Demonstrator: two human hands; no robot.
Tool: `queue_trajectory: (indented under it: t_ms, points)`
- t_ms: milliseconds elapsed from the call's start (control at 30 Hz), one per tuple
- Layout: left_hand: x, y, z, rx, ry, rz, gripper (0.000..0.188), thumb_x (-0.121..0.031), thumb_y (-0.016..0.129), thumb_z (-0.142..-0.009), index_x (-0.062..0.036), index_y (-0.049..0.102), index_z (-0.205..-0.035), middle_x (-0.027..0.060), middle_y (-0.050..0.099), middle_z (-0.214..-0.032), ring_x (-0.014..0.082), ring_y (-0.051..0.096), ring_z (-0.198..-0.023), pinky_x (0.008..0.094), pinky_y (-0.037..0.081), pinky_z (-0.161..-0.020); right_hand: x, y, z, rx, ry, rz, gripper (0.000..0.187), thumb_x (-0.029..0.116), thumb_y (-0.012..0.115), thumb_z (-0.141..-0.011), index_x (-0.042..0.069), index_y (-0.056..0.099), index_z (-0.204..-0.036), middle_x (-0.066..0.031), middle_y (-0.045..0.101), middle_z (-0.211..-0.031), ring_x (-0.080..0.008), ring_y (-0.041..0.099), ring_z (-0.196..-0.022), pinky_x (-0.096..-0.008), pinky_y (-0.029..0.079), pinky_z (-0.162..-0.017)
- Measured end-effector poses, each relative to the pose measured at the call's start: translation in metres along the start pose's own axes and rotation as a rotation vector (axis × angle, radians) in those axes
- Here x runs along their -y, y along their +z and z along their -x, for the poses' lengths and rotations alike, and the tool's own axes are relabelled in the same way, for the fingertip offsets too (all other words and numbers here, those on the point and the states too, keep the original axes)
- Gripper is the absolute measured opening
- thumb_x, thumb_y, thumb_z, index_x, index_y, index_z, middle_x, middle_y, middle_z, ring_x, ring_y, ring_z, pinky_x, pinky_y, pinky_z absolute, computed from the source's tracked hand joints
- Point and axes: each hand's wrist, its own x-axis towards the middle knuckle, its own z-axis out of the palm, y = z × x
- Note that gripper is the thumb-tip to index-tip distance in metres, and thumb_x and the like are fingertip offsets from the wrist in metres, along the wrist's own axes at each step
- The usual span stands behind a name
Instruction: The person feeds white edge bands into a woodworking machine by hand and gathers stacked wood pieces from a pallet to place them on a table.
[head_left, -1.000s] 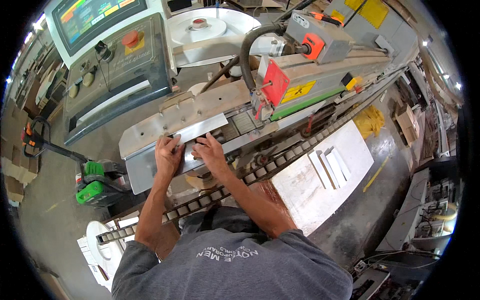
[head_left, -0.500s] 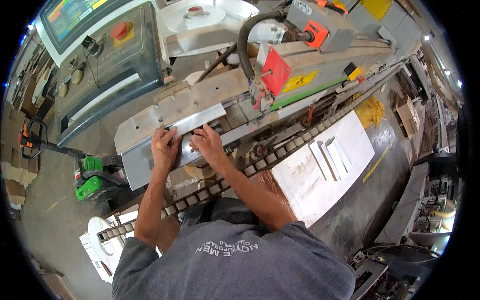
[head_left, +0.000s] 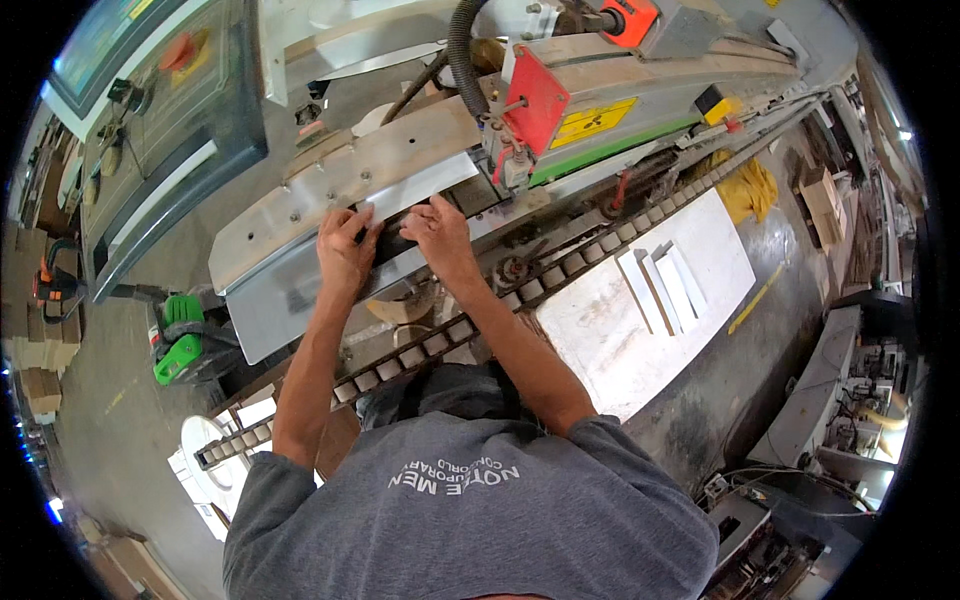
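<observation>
A narrow white strip lies along the straight metal fence of an edge-processing machine. Its far end is close to the opening below the red guard plate. My left hand is closed at the near end of the strip, thumb and fingers pinching it against the fence. Beside it, my right hand has curled fingers, with the fingertips at the strip's lower edge; what lies between them is hidden. Both hands are above the smooth metal infeed table.
A roller chain track runs diagonally below my hands. On the white board at right lie several white strips. A control panel with a red button stands at upper left. A green-and-black pallet truck is at left.
The view has shifted, so the machine sits higher in the picture. The strip and both hands have advanced rightward along the fence, nearer the red guard plate.
</observation>
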Motion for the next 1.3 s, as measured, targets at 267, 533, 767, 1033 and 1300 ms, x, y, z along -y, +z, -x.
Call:
queue_trajectory:
  t_ms: [267,533,767,1033,1300]
  points:
    - [-0.033,0.067,-0.03,0.04,0.07,0.0,0.022,-0.012,0.079,-0.075,-0.0052,0.075,-0.095,0.0132,0.063,-0.077,0.0333,0.06,-0.075,0.0423,0.049,-0.068,0.006,-0.065,-0.014,-0.173,-0.051,0.018,0.037,0.016,0.061,-0.092,-0.012,0.047,-0.11,-0.017,0.066,-0.1,-0.0176,0.067,-0.083,-0.0299,0.057,-0.075]
    - [-0.051,0.124,-0.058,0.03,0.079,0.092,0.017,-0.01,0.078,-0.077,-0.0066,0.074,-0.094,0.0104,0.063,-0.07,0.0315,0.062,-0.068,0.0417,0.051,-0.068,0.039,-0.155,0.083,-0.091,-0.273,0.289,0.042,0.006,0.063,-0.095,0.002,0.056,-0.136,-0.0084,0.069,-0.113,-0.0128,0.066,-0.086,-0.0293,0.057,-0.074]
    - [-0.092,0.109,-0.054,0.128,0.082,0.092,0.026,-0.009,0.075,-0.082,-0.0007,0.073,-0.107,0.0142,0.068,-0.082,0.0261,0.065,-0.074,0.036,0.052,-0.072,0.027,-0.4,0.156,-0.746,-0.072,0.899,0.037,0.007,0.069,-0.085,0.002,0.065,-0.121,-0.0192,0.069,-0.107,-0.0304,0.067,-0.094,-0.0395,0.055,-0.083]
    - [-0.081,0.073,-0.008,0.168,-0.009,0.014,0.023,-0.009,0.073,-0.085,-0.0014,0.074,-0.107,0.0122,0.066,-0.08,0.0227,0.062,-0.073,0.0332,0.05,-0.071,-0.008,-0.488,0.178,-0.581,0.368,1.48,0.04,0.021,0.077,-0.079,0.002,0.066,-0.113,-0.0233,0.061,-0.113,-0.0407,0.057,-0.11,-0.0467,0.051,-0.094]
    - [-0.086,0.061,0.005,0.146,-0.112,0.069,0.022,-0.012,0.072,-0.086,-0.0011,0.074,-0.105,0.0127,0.067,-0.08,0.0247,0.062,-0.076,0.0354,0.051,-0.072,-0.003,-0.489,0.174,-0.435,0.295,1.5,0.041,0.019,0.078,-0.077,-0.002,0.062,-0.108,-0.0238,0.064,-0.112,-0.0419,0.059,-0.106,-0.0462,0.05,-0.095]
